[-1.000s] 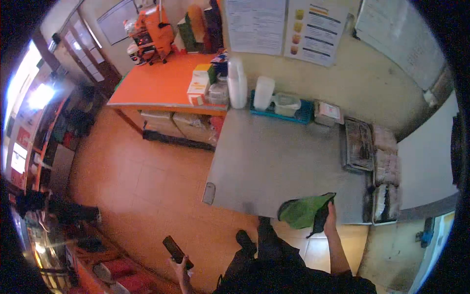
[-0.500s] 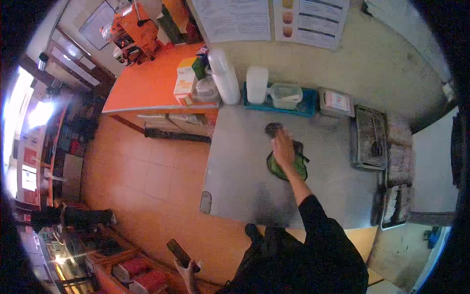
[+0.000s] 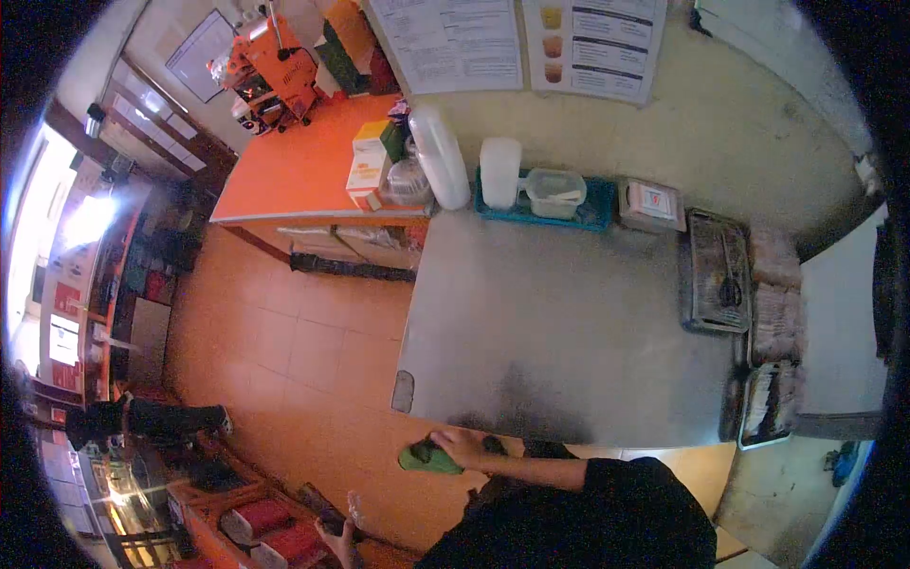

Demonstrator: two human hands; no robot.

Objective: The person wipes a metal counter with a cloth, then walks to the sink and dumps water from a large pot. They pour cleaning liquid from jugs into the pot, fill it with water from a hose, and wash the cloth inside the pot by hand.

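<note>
"Green cloth [image 3: 431, 458] and right hand [image 3: 462, 449] have both come off the bench [image 3: 559, 322], haven't they?"

"Yes. Half a second ago that hand was out over the metal top; now it's past the near edge, above the tiled floor [image 3: 322, 332]."

"Is it gripping the cloth?"

"Closed on it, yes, with the green hanging out beyond the fingers."

"And the left hand [image 3: 342, 547]?"

"Low down, well apart from the other. It's blurred, but it seems to be gripping the dark phone [image 3: 329, 523] still."

"Anything different along the back?"

"No, the teal tray [image 3: 595, 220] with its plastic tubs stays by the wall, and the metal tray [image 3: 706, 313] keeps its place at the right."
</note>
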